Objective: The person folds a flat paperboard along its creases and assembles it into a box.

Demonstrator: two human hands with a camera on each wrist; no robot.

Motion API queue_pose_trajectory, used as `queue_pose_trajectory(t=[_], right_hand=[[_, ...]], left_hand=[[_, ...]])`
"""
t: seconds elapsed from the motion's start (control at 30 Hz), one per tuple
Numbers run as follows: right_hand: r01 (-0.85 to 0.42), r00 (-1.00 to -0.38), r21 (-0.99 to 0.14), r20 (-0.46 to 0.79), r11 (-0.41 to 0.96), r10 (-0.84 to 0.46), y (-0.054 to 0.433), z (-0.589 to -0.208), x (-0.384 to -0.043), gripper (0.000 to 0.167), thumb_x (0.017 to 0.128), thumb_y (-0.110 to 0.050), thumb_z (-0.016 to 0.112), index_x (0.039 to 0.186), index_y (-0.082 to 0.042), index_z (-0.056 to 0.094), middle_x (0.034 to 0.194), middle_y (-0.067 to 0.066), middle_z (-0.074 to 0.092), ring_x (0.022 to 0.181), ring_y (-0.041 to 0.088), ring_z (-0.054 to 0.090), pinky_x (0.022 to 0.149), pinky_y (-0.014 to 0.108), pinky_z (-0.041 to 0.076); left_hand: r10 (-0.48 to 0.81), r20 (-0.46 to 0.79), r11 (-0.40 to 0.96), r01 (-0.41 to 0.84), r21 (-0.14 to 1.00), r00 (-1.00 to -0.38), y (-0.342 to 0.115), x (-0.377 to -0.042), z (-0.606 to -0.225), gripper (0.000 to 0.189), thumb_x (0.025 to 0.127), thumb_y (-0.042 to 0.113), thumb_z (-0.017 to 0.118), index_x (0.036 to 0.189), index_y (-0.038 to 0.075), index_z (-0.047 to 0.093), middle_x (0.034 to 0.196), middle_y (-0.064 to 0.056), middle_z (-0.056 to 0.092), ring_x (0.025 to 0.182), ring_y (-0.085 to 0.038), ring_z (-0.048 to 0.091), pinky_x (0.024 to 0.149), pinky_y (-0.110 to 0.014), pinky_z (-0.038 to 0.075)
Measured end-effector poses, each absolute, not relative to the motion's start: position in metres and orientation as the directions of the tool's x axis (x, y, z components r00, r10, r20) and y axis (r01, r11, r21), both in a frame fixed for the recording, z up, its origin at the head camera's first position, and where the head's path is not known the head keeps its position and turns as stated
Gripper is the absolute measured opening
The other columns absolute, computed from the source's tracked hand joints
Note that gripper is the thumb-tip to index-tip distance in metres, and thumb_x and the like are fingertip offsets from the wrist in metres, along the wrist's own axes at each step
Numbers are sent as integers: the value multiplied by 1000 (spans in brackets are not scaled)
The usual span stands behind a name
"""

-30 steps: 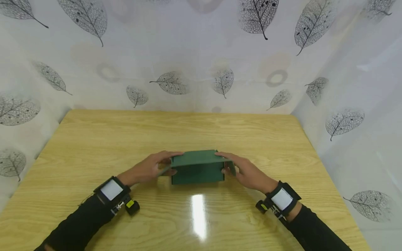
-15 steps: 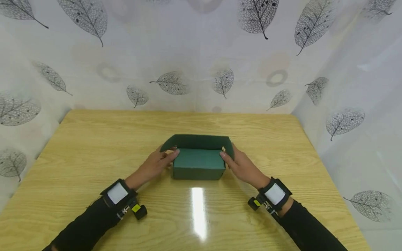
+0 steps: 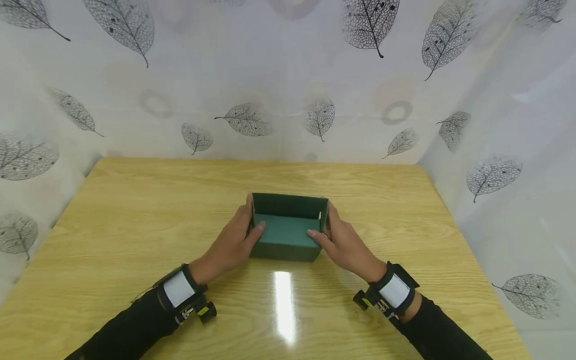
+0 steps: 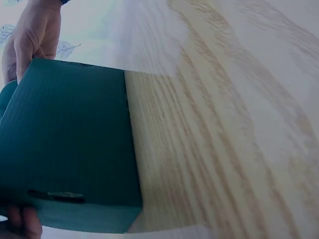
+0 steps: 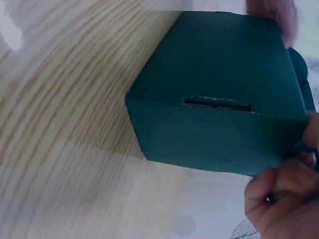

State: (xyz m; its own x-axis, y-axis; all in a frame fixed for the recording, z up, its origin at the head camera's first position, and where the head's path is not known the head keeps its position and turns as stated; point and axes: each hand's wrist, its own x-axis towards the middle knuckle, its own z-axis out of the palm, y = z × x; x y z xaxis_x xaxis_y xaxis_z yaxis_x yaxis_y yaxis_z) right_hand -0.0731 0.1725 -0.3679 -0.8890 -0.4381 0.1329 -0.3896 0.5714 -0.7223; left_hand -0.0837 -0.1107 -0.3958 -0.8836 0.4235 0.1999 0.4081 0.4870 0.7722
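A dark green cardboard box (image 3: 286,252) stands on the wooden table in front of me, its lid (image 3: 290,205) raised along the far side. My left hand (image 3: 227,245) grips the left end, thumb over the top panel and fingers behind the side flap. At the opposite end my right hand (image 3: 348,245) holds the box the same way, its thumb lying near the right edge. A narrow slot (image 5: 217,104) shows along one edge in the right wrist view. Most fingers of both hands are hidden behind the box ends in the head view.
The wooden table (image 3: 157,200) has a bright light reflection (image 3: 284,305) in front of the box. Behind and beside it hangs a white curtain (image 3: 288,75) with a leaf pattern. Each wrist carries a strapped device, such as the left wrist device (image 3: 180,290).
The lid swung from lying forward over the box to standing up at the back. Its side flaps folded inward, and both hands shifted, with the thumbs now further over the box.
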Motion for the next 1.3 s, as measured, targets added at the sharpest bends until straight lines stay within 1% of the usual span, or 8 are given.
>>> queue_pose_trajectory(t=[0.07,0.27,0.4,0.63,0.9,1.03,1.13,1.3], right_hand=[[-378,-884,-754,121,537,-452,176,-370,-74,59,107,-21,53,156,-9,21,68,-4,41,54,9,38,52,25,35],[-379,-867,-804,136,459,-479,184,-376,-79,23,111,-17,40,131,-6,39,73,1,46,57,13,42,53,28,38],[-383,-852,-819,136,427,-505,188,-377,-81,38,109,-10,45,145,-10,35,78,2,49,60,16,48,54,29,43],[-393,-844,-822,144,413,-517,190,-378,-79,49,103,-5,56,148,-14,39,83,3,48,63,25,53,58,29,46],[-429,-839,-810,193,400,-509,194,-384,-74,53,99,-4,63,149,-12,47,83,-1,51,69,10,50,66,29,46],[-474,-829,-774,233,419,-509,196,-386,-73,55,98,-3,64,150,-12,49,116,8,67,86,11,62,75,33,53],[-511,-812,-751,263,418,-521,197,-388,-73,55,97,-2,64,149,-12,50,143,13,57,99,15,68,78,34,57],[-594,-758,-702,328,392,-563,200,-390,-73,42,103,-12,59,145,-10,56,114,3,68,89,9,62,71,28,51]], left_hand=[[439,180,460,392,797,-880,-116,-84,-396,68,111,26,39,159,-2,1,159,-26,29,147,-36,29,116,-55,28],[436,131,420,330,845,-890,-129,-89,-396,60,111,32,37,158,-3,23,152,-23,43,139,-32,44,110,-52,39],[488,67,383,282,879,-870,-139,-93,-399,61,109,32,44,159,2,25,150,-23,45,120,-31,57,95,-47,50],[573,109,306,335,891,-812,-148,-98,-402,52,105,25,57,154,24,39,104,-6,64,86,-24,63,71,-32,51],[610,170,279,411,868,-774,-152,-93,-403,48,107,28,51,154,22,41,161,-9,33,101,-21,61,80,-35,54],[575,178,340,430,836,-799,-149,-88,-397,43,110,39,37,150,25,49,160,-8,36,99,-21,61,79,-37,50],[547,167,342,401,849,-820,-146,-85,-392,41,112,34,35,147,23,54,157,-7,42,102,-22,62,80,-37,52],[540,80,303,282,910,-838,-146,-82,-389,39,110,27,45,148,22,53,152,-3,48,114,-23,61,85,-39,56]])
